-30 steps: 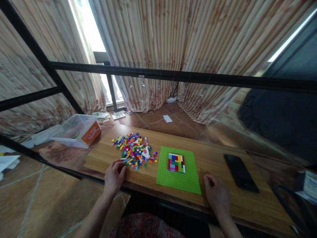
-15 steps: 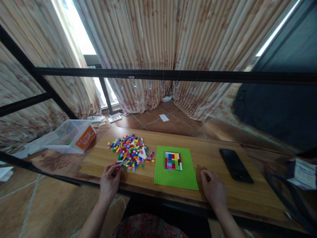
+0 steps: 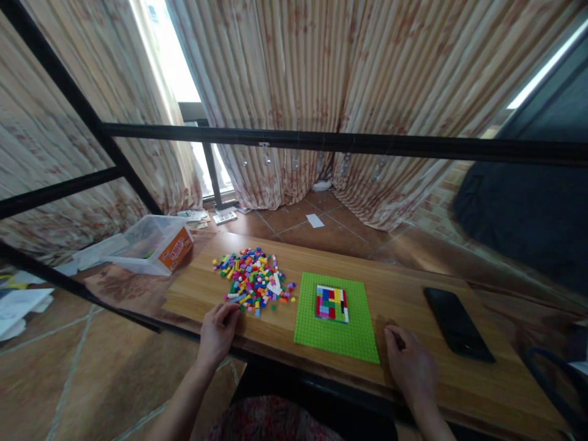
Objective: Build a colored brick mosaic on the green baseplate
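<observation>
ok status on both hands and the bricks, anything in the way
Left hand at near edge of brick pile, grip unclear. Right hand loosely curled beside green baseplate. Brick panel sits on baseplate. Black phone off to the right.

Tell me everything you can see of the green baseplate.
The green baseplate is a thin, bright green square sheet, apparently plastic, covered in rows of small studs. It lies flat on the wooden tabletop, all four corners showing, between the loose brick pile and the right hand. A flat, multicoloured brick panel sits near its middle, leaving a bare green border all around. Neither hand touches it.
</observation>
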`<state>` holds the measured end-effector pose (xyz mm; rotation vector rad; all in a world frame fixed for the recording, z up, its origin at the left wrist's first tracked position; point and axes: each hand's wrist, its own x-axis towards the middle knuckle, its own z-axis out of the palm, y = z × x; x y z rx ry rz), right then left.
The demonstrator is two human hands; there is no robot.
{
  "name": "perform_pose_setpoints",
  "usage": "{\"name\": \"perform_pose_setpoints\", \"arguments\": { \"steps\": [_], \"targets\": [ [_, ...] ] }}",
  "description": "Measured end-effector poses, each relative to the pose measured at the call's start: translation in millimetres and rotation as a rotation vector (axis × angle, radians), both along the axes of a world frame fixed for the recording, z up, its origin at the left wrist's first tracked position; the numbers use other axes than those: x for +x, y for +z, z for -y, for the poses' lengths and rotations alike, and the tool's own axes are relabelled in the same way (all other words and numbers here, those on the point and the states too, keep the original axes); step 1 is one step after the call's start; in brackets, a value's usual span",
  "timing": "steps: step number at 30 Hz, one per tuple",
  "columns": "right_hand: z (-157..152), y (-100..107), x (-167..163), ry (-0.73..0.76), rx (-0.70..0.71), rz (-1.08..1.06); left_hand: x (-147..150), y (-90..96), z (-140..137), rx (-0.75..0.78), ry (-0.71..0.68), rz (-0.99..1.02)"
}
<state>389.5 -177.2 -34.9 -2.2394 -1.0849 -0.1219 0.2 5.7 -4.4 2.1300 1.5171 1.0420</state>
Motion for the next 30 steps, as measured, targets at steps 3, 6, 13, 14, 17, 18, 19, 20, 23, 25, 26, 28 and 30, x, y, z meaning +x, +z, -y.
{"name": "perform_pose_setpoints", "arguments": {
  "steps": [3, 6, 13, 14, 17, 18, 19, 20, 23, 25, 26, 28, 30],
  "targets": [
    [1, -2, 2, -0.004, -0.013, 0.01, 1, 2.9, 2, -0.009, -0.012, 0.006],
    [2, -3, 4, 0.0, -0.024, 0.023, 2, 5.3, 4, -0.024, -0.016, 0.01],
    [4, -7, 6, -0.009, -0.032, 0.029, 0, 5.1, 7, -0.024, -0.011, 0.023],
    [4, -8, 8, -0.011, -0.028, 0.035, 0, 5.1, 7, -0.025, -0.011, 0.025],
    [4, -10, 11, 0.01, -0.026, 0.046, 1, 5.8, 7, -0.033, -0.015, 0.028],
    [4, -11, 11, 0.012, -0.032, 0.045, 1, 6.1, 8, -0.034, -0.017, 0.027],
    [4, -11, 12, 0.011, -0.038, 0.042, 1, 6.4, 8, -0.033, -0.019, 0.025],
    [4, -10, 11, 0.009, -0.044, 0.04, 1, 6.6, 8, -0.03, -0.019, 0.024],
    [4, -7, 9, 0.002, -0.05, 0.042, 1, 6.9, 8, -0.024, -0.017, 0.021],
    [3, -5, 7, 0.007, -0.043, 0.039, 1, 7.4, 7, -0.033, -0.02, 0.015],
    [3, -4, 6, 0.01, -0.038, 0.036, 1, 7.8, 7, -0.038, -0.023, 0.012],
    [3, -2, 4, 0.012, -0.031, 0.032, 1, 8.7, 5, -0.041, -0.025, 0.001],
    [3, -1, 3, 0.009, -0.029, 0.035, 2, 9.0, 3, -0.034, -0.03, -0.013]
  ]
}}
